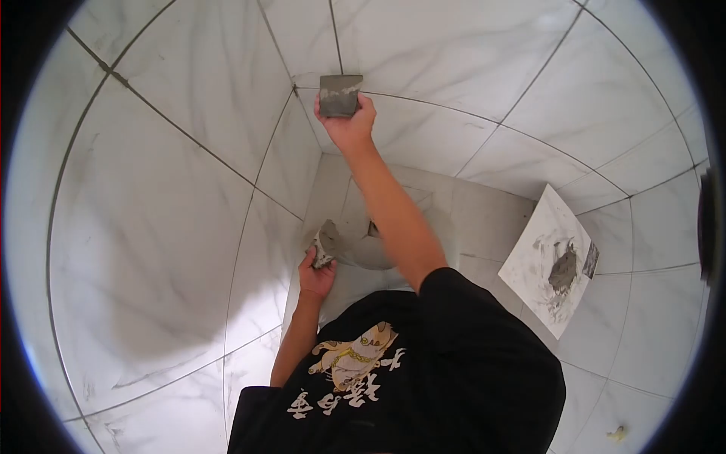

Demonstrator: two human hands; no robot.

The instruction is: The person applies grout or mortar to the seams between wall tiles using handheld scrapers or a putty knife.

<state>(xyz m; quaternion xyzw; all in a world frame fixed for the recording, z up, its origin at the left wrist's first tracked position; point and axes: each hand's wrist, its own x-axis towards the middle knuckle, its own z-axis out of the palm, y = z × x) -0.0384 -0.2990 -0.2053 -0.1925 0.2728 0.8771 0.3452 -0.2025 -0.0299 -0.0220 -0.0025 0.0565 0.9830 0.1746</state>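
My right hand (349,127) reaches up to the tiled wall, its fingers wrapped round a grey, flat, squarish block (339,95). The block lies against a dark vertical joint (336,38) near the wall corner. Lower down at the left, my left hand (318,278) grips a piece smeared with grey paste (326,242), held over the floor. What lies under the paste cannot be made out.
White marbled tiles (151,227) with dark joints cover the walls. A white board (529,268) carries a lump of grey paste (563,270) at the right. A small yellowish scrap (618,433) lies at the lower right. Behind my right forearm is a dark floor opening (373,228).
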